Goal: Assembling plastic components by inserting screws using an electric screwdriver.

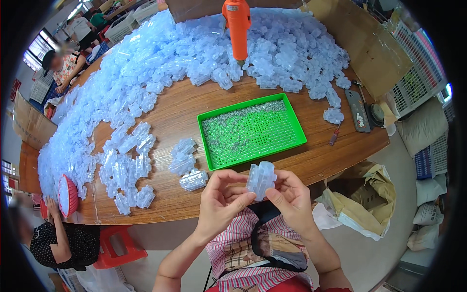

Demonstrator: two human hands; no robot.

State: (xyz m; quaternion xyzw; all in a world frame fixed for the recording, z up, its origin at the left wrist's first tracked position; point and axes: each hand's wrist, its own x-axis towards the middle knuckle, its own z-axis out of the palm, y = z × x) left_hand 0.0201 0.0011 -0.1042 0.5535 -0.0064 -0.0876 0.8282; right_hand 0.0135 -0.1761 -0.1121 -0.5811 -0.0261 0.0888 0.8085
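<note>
Both hands are meeting just above the near edge of the tabletop (301, 160), sharing 1 translucent plastic housing (261, 179). Left hand (221, 199) is closing its grip on the piece's lower left side, thumb and fingertips steadying it, while the right hand (288, 194) is pinching its right side, keeping it upright and close to the body so the top faces the eyes. Just beyond it, a green tray (292, 124) of small metal parts is sitting within easy reach. An orange electric screwdriver (237, 27) is hanging over the far side, above a wide heap of housings (292, 53). A small cluster of finished-looking pieces (185, 163) is lying left of the tray. At far right, a phone (357, 111) is resting by the edge.
</note>
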